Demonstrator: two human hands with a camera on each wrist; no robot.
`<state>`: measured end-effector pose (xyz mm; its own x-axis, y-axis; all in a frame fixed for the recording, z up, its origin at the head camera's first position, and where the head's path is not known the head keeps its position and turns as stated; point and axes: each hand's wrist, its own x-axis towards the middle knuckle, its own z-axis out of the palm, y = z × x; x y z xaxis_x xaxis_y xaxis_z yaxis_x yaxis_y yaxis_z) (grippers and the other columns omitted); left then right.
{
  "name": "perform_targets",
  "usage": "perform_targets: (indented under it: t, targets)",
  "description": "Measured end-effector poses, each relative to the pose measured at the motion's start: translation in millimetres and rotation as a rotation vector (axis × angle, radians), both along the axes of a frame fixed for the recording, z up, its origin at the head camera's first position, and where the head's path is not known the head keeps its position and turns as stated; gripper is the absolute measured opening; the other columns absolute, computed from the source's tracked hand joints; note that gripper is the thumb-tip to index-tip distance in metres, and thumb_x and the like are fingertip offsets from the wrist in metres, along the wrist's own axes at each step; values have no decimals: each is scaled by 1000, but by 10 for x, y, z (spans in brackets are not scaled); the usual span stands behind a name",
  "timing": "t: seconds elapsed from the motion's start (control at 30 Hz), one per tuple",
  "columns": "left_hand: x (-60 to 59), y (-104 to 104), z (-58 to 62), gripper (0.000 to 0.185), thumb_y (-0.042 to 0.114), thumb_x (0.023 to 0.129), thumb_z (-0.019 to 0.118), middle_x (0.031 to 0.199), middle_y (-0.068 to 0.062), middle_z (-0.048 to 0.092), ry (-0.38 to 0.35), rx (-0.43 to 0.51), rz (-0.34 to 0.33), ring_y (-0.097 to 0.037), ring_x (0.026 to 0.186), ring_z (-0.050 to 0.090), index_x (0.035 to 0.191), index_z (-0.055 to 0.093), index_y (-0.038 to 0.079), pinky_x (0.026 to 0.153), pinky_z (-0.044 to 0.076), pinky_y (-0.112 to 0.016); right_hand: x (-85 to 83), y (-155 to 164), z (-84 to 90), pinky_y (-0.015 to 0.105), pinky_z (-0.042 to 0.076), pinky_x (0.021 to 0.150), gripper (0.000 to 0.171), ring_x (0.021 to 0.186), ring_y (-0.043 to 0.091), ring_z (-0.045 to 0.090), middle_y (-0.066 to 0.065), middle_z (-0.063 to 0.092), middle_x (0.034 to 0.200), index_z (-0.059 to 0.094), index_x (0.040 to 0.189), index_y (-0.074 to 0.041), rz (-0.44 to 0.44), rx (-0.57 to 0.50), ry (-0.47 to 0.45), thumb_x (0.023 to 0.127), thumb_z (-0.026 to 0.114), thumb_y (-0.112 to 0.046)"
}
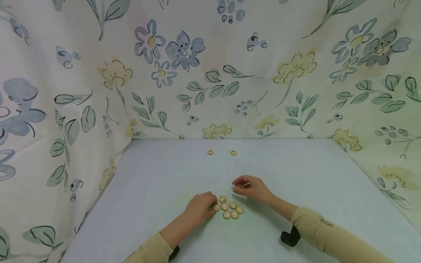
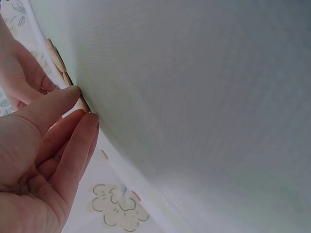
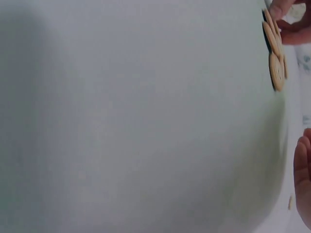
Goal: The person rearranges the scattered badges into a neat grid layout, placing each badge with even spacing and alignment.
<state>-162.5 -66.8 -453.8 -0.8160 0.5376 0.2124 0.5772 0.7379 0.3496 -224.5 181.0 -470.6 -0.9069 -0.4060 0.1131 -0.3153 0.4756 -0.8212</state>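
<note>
Head view: pale table (image 1: 164,175) w/ floral cloth (image 1: 98,91) draped behind and at both sides. Cluster of wooden buttons (image 1: 229,209) lies near the front-centre, btwn the two hands. Left hand (image 1: 200,207) rests on the table at the cluster's left edge, fingertips curled in and touching the leftmost button (image 1: 216,207); can't tell if it's actually pinched. Right hand (image 1: 251,187) sits just behind and right of the cluster, fingers loosely curled, thumb and forefinger close together, nothing visibly held. Two more buttons (image 1: 222,152) lie well apart from the cluster, side by side near the table's far edge. Both forearms in tan sleeves (image 1: 315,226). Left wrist view: left hand (image 2: 43,150) w/ thumb and forefinger tips drawn together against the table surface (image 2: 204,107), touching the edge of a button (image 2: 81,103); other buttons stacked in line beyond it. Right wrist view: mostly table (image 3: 136,116); cluster (image 3: 274,53) seen edge-on at upper right, left hand's fingertips (image 3: 282,7) on it; right hand's fingers (image 3: 303,179) at the lower right edge, apart from the buttons.
</note>
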Motion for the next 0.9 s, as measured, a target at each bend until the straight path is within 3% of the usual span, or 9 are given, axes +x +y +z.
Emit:
perform_targets:
  t: [0.4,0.67,0.9]
  targets:
    - [-13,-12,13,13,8,80,78,75,3,54,-19,8,-8,-8,62,47,85,66,8,57,41,-23,116,-196,21,26,52,78,24,85,14,60,6,68,99,70,106,-6,145,5,52,87,75,-18]
    - [-12,-19,-1,14,7,79,79,75,3,54,-3,14,-13,-10,62,49,84,66,7,57,42,-23,80,-273,-73,29,51,82,22,90,14,62,-2,68,101,70,106,-11,201,11,81,86,75,-19]
    - [-13,-20,-15,14,7,79,79,76,3,55,18,17,-20,-10,62,51,83,66,7,57,43,-23,83,-321,-91,27,51,79,20,88,10,61,-3,68,99,71,105,-11,265,34,189,86,76,-16]
